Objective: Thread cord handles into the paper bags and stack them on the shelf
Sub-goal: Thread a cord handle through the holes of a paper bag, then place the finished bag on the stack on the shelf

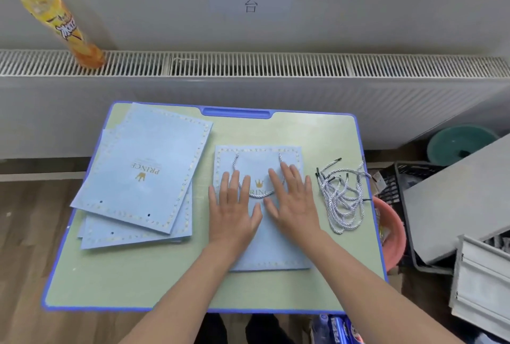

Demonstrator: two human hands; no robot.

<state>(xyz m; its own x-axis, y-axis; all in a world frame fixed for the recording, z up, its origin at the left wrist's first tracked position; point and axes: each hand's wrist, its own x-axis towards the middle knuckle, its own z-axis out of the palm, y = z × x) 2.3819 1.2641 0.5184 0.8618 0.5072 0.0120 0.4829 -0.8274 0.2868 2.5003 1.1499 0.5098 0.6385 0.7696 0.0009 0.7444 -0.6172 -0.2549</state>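
both hands (234,216) flat on corded bag (271,247)

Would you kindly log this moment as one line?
left hand: flat on threaded bag | right hand: flat on it | loose cords: beside, right

I see two bare forearms, no sleeves, gloves, rings or watches on left hand (233,215) or right hand (292,205); dark trousers below.
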